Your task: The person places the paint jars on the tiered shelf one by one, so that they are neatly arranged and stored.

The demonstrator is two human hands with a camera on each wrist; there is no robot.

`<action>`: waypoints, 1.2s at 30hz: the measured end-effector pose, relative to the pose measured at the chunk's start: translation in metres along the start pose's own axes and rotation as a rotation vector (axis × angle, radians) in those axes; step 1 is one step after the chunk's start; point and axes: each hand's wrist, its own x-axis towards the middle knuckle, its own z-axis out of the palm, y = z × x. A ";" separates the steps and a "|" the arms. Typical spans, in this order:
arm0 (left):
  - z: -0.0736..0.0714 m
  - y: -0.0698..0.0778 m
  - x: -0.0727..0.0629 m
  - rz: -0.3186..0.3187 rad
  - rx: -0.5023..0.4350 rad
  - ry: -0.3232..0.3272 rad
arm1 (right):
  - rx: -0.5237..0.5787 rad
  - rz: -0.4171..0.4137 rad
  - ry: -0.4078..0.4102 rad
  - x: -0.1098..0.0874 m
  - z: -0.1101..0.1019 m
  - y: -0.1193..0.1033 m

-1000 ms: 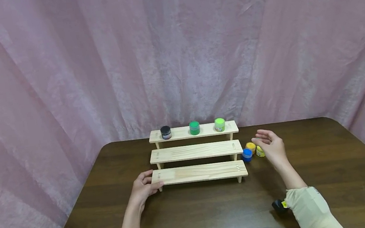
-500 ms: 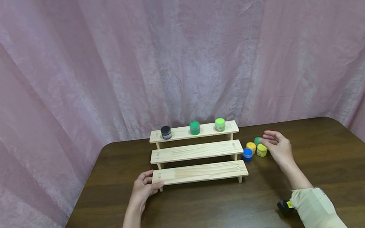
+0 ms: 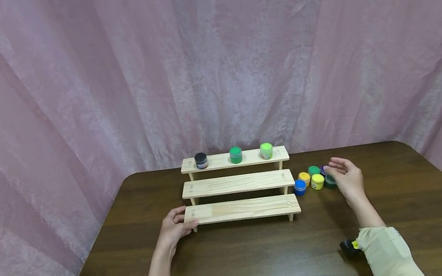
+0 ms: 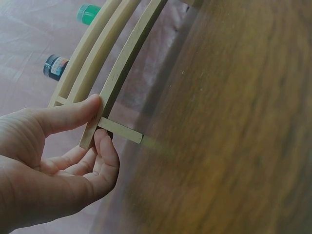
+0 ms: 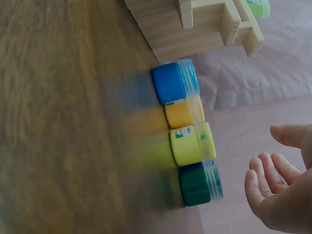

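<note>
A three-step wooden display rack point(image 3: 241, 209) stands on the table. My left hand point(image 3: 171, 228) grips the left end of its lowest board; the left wrist view shows the thumb on the board point(image 4: 124, 63) and fingers curled beneath. To the rack's right is a cluster of small paint jars: blue point(image 3: 299, 187), orange-yellow point(image 3: 304, 179), yellow point(image 3: 317, 182), green point(image 3: 313, 170), dark green point(image 3: 330, 182) and a partly hidden purple one point(image 3: 323, 170). Over the cluster's right side hovers my right hand point(image 3: 350, 181). In the right wrist view its fingers are loosely bent, apart from the jars, holding nothing.
On the rack's top board stand a black jar point(image 3: 201, 161), a green jar point(image 3: 236, 155) and a light green jar point(image 3: 266, 151). A pink curtain point(image 3: 210, 64) hangs behind the brown wooden table point(image 3: 247, 261).
My right hand has shifted to the right above the cluster, bringing the green, dark green and purple jars into sight. My left hand keeps its grip on the rack.
</note>
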 end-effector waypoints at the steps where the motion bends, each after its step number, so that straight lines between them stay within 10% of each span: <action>1: 0.000 0.000 0.000 -0.007 0.008 0.002 | 0.001 0.002 0.003 0.000 0.000 0.001; 36: 0.001 0.003 -0.001 -0.057 0.041 0.016 | 0.051 0.078 -0.029 0.010 -0.008 0.032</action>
